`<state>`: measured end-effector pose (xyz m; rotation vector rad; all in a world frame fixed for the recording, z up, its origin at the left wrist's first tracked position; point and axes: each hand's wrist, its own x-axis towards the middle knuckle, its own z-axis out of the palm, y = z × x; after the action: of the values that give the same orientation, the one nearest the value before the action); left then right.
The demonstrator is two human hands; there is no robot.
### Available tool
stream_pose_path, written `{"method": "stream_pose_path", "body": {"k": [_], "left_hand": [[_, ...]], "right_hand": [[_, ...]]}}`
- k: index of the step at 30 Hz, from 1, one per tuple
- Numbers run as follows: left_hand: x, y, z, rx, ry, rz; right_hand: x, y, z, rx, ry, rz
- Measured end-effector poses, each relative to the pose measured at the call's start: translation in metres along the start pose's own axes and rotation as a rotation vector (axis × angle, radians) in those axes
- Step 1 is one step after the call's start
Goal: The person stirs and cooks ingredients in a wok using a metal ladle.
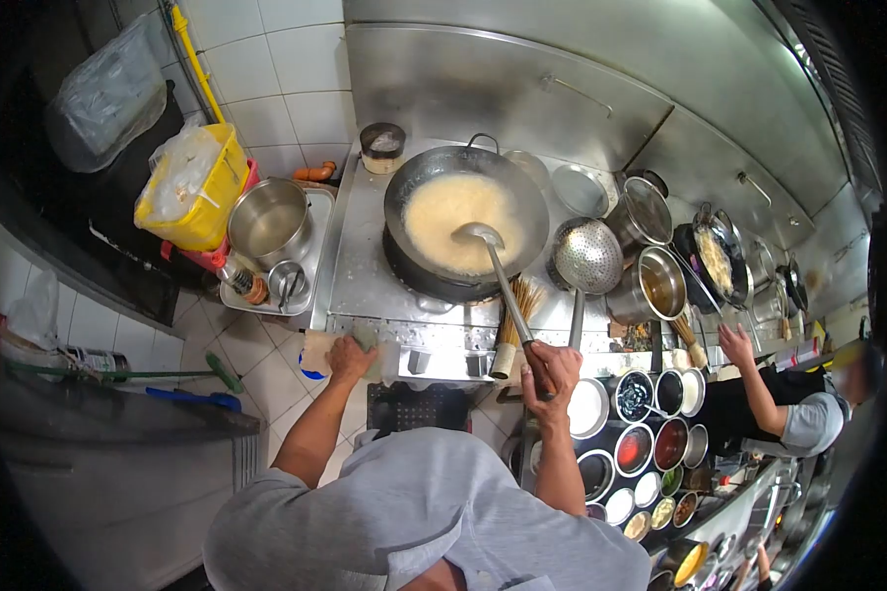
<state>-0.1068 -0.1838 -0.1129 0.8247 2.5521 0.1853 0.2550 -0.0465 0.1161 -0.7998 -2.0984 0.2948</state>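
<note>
My right hand (557,371) is wrapped round the dark handle of a long ladle (504,277). The ladle's bowl rests at the surface of a pale, cloudy, frothy liquid (453,212) in a large black wok (402,197) on the stove. At the stove's front edge, my left hand (349,359) grips a beige cloth (317,353), which shows on both sides of the fingers. Just left of the ladle handle lies a bamboo wok brush (507,360). A perforated skimmer (585,258) is to the right of the wok.
A metal tray (322,236) at left bears a steel pot (267,219), near a yellow basket (229,167). Several pots of ingredients (634,448) crowd the right side. A co-worker (793,404) stands farther right, by another wok (702,271). A steel splash wall (443,79) rises behind the stove.
</note>
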Motion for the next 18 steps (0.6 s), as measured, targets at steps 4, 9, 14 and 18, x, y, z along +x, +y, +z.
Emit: {"method": "stream_pose_path", "body": {"k": [4,9,14,18], "left_hand": [[0.003,-0.002,0.002,-0.007,0.001,0.006],[0.000,-0.002,0.005,0.009,0.038,0.009],[-0.002,-0.001,0.003,-0.001,0.070,0.004],[-0.005,0.002,-0.004,-0.013,0.029,-0.004]], "right_hand": [[0.010,-0.002,-0.011,0.030,0.067,-0.040],[0.024,0.002,0.002,0.057,0.046,-0.075],[0.031,0.018,0.035,0.011,-0.030,-0.109],[0.035,0.036,0.067,0.019,-0.065,-0.119]]}}
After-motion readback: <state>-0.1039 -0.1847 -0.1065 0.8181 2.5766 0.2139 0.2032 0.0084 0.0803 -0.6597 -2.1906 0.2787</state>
